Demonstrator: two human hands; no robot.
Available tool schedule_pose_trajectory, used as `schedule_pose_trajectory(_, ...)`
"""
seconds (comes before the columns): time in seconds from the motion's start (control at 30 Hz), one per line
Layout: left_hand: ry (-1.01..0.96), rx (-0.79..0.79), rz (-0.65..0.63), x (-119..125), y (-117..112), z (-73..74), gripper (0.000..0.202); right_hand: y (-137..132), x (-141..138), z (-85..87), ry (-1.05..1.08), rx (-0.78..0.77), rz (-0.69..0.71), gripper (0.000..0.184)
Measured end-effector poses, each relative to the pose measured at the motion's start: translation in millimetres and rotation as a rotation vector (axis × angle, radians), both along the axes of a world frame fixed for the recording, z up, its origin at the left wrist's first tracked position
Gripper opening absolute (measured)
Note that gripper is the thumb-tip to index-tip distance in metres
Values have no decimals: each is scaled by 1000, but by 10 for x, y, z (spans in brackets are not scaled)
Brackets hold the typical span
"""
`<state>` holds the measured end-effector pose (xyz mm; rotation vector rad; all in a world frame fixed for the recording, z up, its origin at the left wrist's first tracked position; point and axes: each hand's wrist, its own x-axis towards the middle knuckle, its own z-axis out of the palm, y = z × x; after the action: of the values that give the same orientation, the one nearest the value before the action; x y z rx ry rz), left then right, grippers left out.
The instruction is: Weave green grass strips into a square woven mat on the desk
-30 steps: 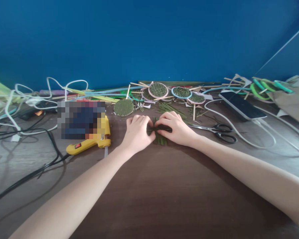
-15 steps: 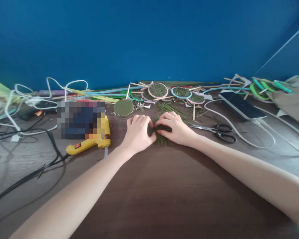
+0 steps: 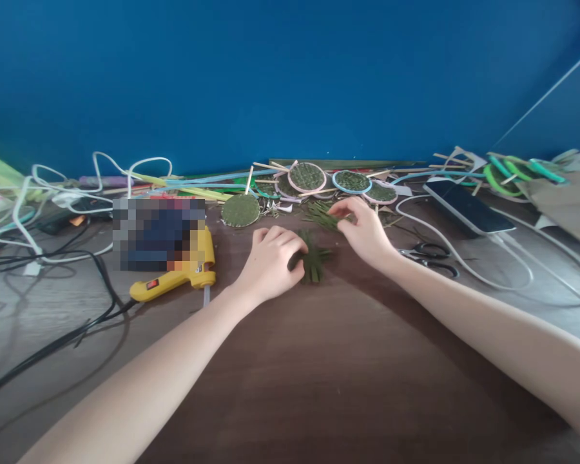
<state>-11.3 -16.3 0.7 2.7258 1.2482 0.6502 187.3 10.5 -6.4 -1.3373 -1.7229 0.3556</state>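
My left hand (image 3: 270,261) rests on the dark wooden table (image 3: 319,374) with its fingers curled, pinning the left edge of a small woven patch of green leaf strips (image 3: 313,260). My right hand (image 3: 362,229) is farther back, its fingertips pinched on a strip from a loose pile of green leaf strips (image 3: 321,214). The patch's right side lies uncovered between the two hands.
A yellow glue gun (image 3: 178,274) lies left of my hands with black and white cables (image 3: 53,212) beyond. Scissors (image 3: 428,258) and a phone (image 3: 468,206) on a white cord lie right. Round woven discs (image 3: 307,175) and sticks sit along the blue wall.
My right hand has lifted off the woven patch and moved back and right to the loose strip pile. My left hand has stayed on the patch.
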Motion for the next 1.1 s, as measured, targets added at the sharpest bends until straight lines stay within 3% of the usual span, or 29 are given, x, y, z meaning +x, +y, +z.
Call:
schedule_pose_trajectory(0.17,3,-19,-30,5,-14,27,12,129,136,22,23,-63,-94,26)
schedule_pose_trajectory(0.37,7,-46,-65,1,-17,31,11,136,139,-53,-265,10,-107,16)
schedule_pose_trajectory(0.57,37,-59,-85,-5,-13,21,18,152,151,-113,-375,-63,-117,28)
schedule_pose_trajectory(0.77,-2,-98,-56,0,-16,45,14,188,180,-80,-131,-113,-98,17)
schedule_pose_trajectory(0.87,-54,-117,10,0,-11,60,9,203,194,-74,2,-117,-136,12)
schedule_pose_trajectory(1.1,-115,-49,165,-6,14,32,19,231,209,-84,276,-159,-106,14)
